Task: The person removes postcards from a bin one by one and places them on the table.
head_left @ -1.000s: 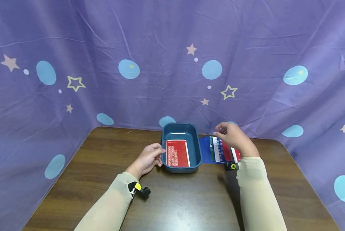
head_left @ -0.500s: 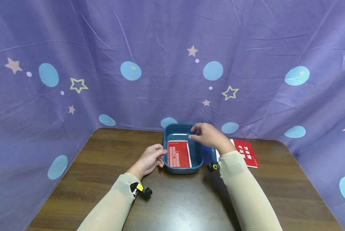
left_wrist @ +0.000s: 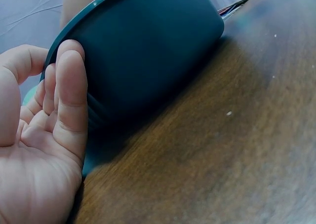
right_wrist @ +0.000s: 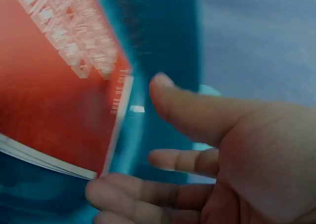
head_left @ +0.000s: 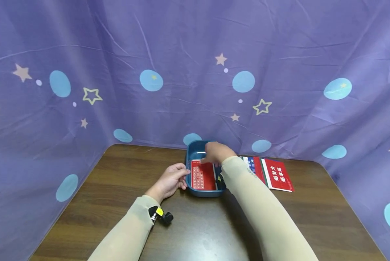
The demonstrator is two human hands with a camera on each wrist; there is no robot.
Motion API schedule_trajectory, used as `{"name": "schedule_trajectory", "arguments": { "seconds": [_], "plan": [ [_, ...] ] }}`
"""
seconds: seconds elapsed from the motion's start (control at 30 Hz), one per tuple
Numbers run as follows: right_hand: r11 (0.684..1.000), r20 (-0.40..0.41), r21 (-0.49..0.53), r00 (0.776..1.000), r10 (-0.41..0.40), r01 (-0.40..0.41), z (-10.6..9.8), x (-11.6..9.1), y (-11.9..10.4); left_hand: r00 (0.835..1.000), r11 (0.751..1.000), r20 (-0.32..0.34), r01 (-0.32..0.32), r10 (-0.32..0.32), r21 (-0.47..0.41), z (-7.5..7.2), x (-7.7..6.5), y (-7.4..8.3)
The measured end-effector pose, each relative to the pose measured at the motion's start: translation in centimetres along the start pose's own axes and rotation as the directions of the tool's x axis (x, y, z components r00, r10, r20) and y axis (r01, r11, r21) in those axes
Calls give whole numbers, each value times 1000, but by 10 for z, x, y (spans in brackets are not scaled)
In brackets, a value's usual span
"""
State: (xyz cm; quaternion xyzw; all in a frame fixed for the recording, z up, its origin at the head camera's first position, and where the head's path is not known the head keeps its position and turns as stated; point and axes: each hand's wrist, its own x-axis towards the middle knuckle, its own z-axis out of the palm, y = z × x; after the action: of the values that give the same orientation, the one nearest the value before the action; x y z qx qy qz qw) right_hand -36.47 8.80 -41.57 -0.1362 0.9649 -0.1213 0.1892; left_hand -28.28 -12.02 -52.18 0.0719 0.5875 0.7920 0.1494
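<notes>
On the table point(head_left: 181, 233) stands the blue box point(head_left: 202, 194), holding the red booklet point(head_left: 205, 179) in its near part — this could go crooked if the right hand point(head_left: 217, 152), fingers parted and nothing visibly held, brushes it, and the box may slide if the left hand point(head_left: 169, 181), pinching its rim, loosens. The booklet's long axis points away from the person

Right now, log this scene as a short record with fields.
Container: dark teal rectangular bin
Inside: red paper booklet with white print
Left hand: holds the bin's left rim
Right hand: over the bin, thumb and fingers apart, nothing visibly held
Right of bin: overlapping multicoloured paper booklets
Surface: brown wooden table
Backdrop: purple cloth curtain with stars and blue ovals
</notes>
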Motion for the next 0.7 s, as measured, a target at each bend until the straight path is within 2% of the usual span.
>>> {"name": "schedule_trajectory", "arguments": {
  "seconds": [0.13, 0.23, 0.47, 0.57, 0.7],
  "plan": [
    [996, 20, -59, 997, 73, -72, 13, 8, -9, 1000, 1000, 0, -3, 3, -1, 0, 0, -1],
    [994, 44, -46, 994, 102, -100, 19, 10, -12, 1000, 1000, 6, -1, 1, -6, 1, 1, -1],
    [994, 59, 3, 993, 106, -106, 17, 11, -5, 1000, 1000, 5, 16, -16, -2, 2, 1, 0],
    [992, 70, 59, 992, 108, -112, 14, 12, 2, 1000, 1000, -9, 18, -18, 7, 3, 0, 2],
    [990, 50, 101, 995, 90, -94, 9, 12, 10, 1000, 1000, -13, 18, -18, 13, 3, -1, 2]
  ]
}}
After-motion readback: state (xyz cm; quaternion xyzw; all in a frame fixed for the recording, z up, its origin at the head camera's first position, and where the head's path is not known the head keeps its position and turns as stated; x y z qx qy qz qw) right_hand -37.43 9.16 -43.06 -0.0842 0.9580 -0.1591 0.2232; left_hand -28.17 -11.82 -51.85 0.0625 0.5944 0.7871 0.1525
